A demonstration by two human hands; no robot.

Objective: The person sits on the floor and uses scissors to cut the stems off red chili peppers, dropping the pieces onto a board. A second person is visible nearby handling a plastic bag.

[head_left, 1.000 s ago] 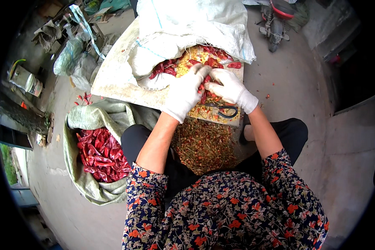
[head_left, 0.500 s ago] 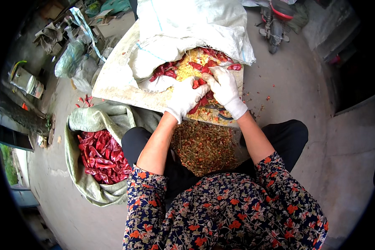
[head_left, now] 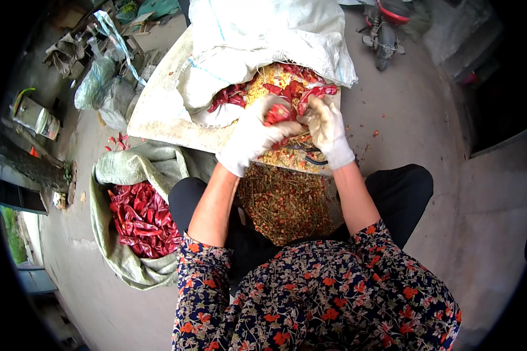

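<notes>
My left hand, in a white glove, grips a crumpled dried red pepper. My right hand, also gloved, is close beside it, fingers curled on another red pepper. Both are over a pale board, where yellow seeds and red pepper pieces spill from a white woven sack. Black-handled scissors lie partly hidden under my right hand. A pile of seed and stem debris lies below the board, between my legs.
An open green sack full of dried red peppers stands at my left. Beyond it are plastic bags, a bucket and clutter. A two-wheeler with red bodywork stands at the upper right, near a wall.
My left hand has shifted left and turned, with red pepper showing in its fingers. My right hand has turned more upright and drawn slightly apart from it, to the right.
</notes>
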